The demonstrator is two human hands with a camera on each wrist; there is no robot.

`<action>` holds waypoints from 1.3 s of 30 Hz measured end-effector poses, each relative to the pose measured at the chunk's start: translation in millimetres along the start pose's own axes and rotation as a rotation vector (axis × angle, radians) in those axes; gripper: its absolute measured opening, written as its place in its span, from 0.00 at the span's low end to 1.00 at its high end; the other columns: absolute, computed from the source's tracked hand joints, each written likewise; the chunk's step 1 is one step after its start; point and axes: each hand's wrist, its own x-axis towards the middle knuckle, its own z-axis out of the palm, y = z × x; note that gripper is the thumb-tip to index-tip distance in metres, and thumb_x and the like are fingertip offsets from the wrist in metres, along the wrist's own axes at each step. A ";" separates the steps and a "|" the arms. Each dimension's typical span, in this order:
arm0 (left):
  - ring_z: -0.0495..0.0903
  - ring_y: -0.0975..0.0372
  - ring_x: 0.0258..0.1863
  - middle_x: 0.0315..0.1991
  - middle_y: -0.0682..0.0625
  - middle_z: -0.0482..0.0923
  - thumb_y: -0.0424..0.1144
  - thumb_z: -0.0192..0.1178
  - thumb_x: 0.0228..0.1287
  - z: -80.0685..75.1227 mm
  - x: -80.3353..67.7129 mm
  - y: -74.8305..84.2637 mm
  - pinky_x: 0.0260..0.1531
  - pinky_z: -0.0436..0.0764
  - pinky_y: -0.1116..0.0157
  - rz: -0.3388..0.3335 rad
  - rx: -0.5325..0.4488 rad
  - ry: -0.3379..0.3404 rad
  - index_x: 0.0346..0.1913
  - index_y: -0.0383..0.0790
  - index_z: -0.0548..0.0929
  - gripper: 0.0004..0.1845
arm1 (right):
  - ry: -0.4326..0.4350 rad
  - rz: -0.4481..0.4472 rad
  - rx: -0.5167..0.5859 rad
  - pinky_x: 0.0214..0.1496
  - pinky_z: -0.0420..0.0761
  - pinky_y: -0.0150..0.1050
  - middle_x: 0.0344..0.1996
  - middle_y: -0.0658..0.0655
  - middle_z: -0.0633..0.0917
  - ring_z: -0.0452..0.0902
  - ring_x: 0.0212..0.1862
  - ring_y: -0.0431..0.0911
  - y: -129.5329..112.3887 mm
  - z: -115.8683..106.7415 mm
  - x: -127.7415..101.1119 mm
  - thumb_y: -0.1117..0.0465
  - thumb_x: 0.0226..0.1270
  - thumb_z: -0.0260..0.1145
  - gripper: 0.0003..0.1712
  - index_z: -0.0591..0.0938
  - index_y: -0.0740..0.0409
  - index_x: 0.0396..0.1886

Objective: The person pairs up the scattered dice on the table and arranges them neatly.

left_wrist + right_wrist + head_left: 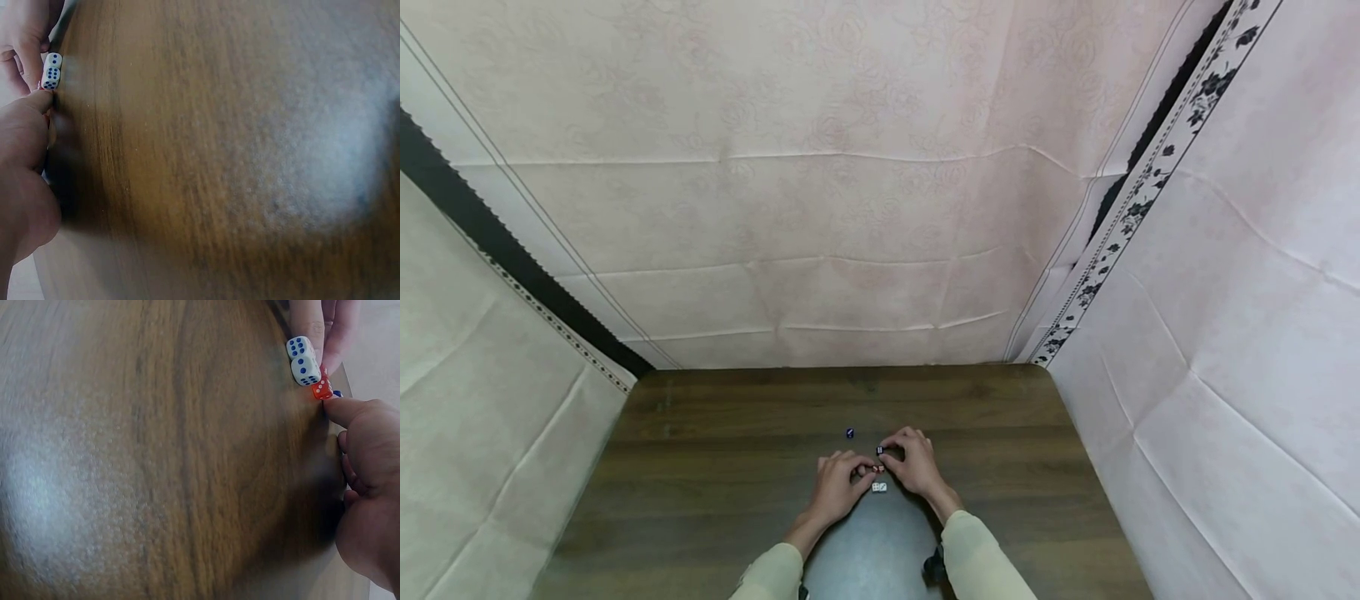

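In the head view my left hand [837, 485] has its thumb and index finger pinched at the left end of a short row of red dice [878, 468]. Opposite, my right hand [913, 462] holds a dark blue die [880, 450] between thumb and index finger, just behind the red ones. Two white dice [879, 487] with blue pips sit side by side on the near side. The right wrist view shows a translucent red die [322, 389] close to the right thumb; the blue die [338, 394] is mostly hidden there. Fingers cover much of the red dice.
Another dark blue die [850, 433] lies farther back on the brown wooden table [715, 467]. Pale patterned cloth [850, 250] hangs behind the table, with more cloth [1225, 333] along both sides.
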 end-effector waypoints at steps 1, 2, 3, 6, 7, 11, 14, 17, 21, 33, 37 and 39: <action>0.76 0.65 0.33 0.30 0.61 0.83 0.38 0.80 0.70 0.1 0.1 -0.1 0.49 0.63 0.58 0.001 0.000 0.000 0.45 0.50 0.96 0.05 | -0.007 0.011 0.001 0.59 0.69 0.50 0.47 0.53 0.88 0.80 0.51 0.50 -0.1 0.1 0.3 0.60 0.75 0.80 0.07 0.95 0.52 0.50; 0.75 0.66 0.33 0.30 0.61 0.83 0.38 0.80 0.70 0.1 0.1 -0.1 0.49 0.63 0.58 0.001 -0.001 -0.001 0.45 0.50 0.96 0.05 | -0.016 0.027 0.006 0.60 0.69 0.50 0.47 0.53 0.88 0.80 0.52 0.50 -0.3 -0.1 0.6 0.60 0.76 0.79 0.07 0.95 0.51 0.50; 0.75 0.66 0.33 0.30 0.61 0.83 0.38 0.80 0.70 0.4 0.1 -0.3 0.49 0.63 0.58 0.003 0.000 0.001 0.45 0.50 0.96 0.05 | -0.023 0.038 0.007 0.61 0.69 0.50 0.48 0.53 0.88 0.80 0.52 0.50 -0.3 0.0 0.9 0.60 0.76 0.79 0.08 0.95 0.51 0.51; 0.75 0.67 0.33 0.30 0.61 0.83 0.39 0.80 0.70 0.8 0.1 -0.9 0.49 0.63 0.58 0.002 -0.001 -0.001 0.46 0.50 0.96 0.05 | -0.038 0.054 0.006 0.62 0.69 0.51 0.48 0.53 0.88 0.80 0.53 0.51 0.1 0.0 1.9 0.60 0.76 0.79 0.08 0.95 0.51 0.51; 0.75 0.67 0.33 0.30 0.62 0.83 0.39 0.80 0.70 1.1 0.0 -1.2 0.49 0.63 0.58 0.001 -0.001 -0.003 0.46 0.51 0.96 0.05 | -0.042 0.059 0.009 0.62 0.69 0.51 0.49 0.53 0.88 0.80 0.54 0.50 0.3 0.0 2.1 0.59 0.76 0.79 0.08 0.95 0.51 0.51; 0.75 0.67 0.33 0.31 0.62 0.83 0.40 0.80 0.71 1.8 -0.3 -2.3 0.49 0.62 0.58 -0.003 0.000 -0.008 0.47 0.51 0.96 0.06 | -0.044 0.062 0.006 0.63 0.69 0.51 0.49 0.53 0.88 0.80 0.54 0.50 0.7 -0.3 1.6 0.59 0.76 0.80 0.09 0.95 0.51 0.52; 0.75 0.68 0.33 0.31 0.62 0.84 0.40 0.80 0.71 2.6 -0.5 -3.2 0.49 0.63 0.58 0.004 0.003 -0.003 0.47 0.51 0.96 0.06 | -0.043 0.066 0.006 0.64 0.70 0.52 0.49 0.52 0.88 0.80 0.54 0.50 0.8 -0.5 1.1 0.59 0.76 0.80 0.09 0.95 0.50 0.52; 0.74 0.69 0.33 0.31 0.62 0.84 0.40 0.80 0.71 3.4 -0.6 -3.9 0.49 0.63 0.58 0.010 0.000 0.001 0.48 0.50 0.97 0.06 | -0.038 0.058 0.002 0.64 0.70 0.54 0.49 0.52 0.88 0.81 0.55 0.51 0.7 -0.8 0.6 0.59 0.76 0.80 0.08 0.95 0.50 0.51; 0.72 0.70 0.32 0.30 0.62 0.83 0.40 0.81 0.70 5.0 -0.6 -4.6 0.49 0.63 0.58 0.025 -0.001 0.018 0.47 0.51 0.97 0.06 | -0.038 0.055 0.002 0.64 0.71 0.54 0.49 0.52 0.88 0.81 0.55 0.51 0.5 -1.6 0.1 0.58 0.76 0.80 0.09 0.95 0.50 0.51; 0.75 0.67 0.33 0.31 0.64 0.82 0.40 0.81 0.70 7.7 -0.2 -8.3 0.49 0.63 0.58 0.031 -0.004 0.038 0.46 0.51 0.96 0.05 | -0.038 0.055 -0.003 0.64 0.70 0.55 0.49 0.52 0.88 0.80 0.55 0.50 2.6 -0.6 1.4 0.58 0.75 0.80 0.09 0.94 0.49 0.52; 0.75 0.68 0.33 0.31 0.64 0.82 0.40 0.80 0.71 4.9 -0.2 -7.1 0.48 0.64 0.58 0.040 0.006 0.022 0.46 0.52 0.96 0.05 | -0.035 0.056 -0.005 0.64 0.70 0.54 0.49 0.51 0.88 0.80 0.55 0.49 3.3 0.4 1.6 0.58 0.75 0.81 0.09 0.95 0.49 0.51; 0.75 0.68 0.33 0.31 0.64 0.81 0.41 0.80 0.71 2.7 0.0 -5.9 0.49 0.64 0.58 0.040 0.011 0.010 0.47 0.52 0.96 0.05 | -0.035 0.056 -0.003 0.65 0.70 0.55 0.49 0.51 0.88 0.80 0.55 0.49 3.3 0.5 1.7 0.58 0.75 0.81 0.09 0.95 0.49 0.51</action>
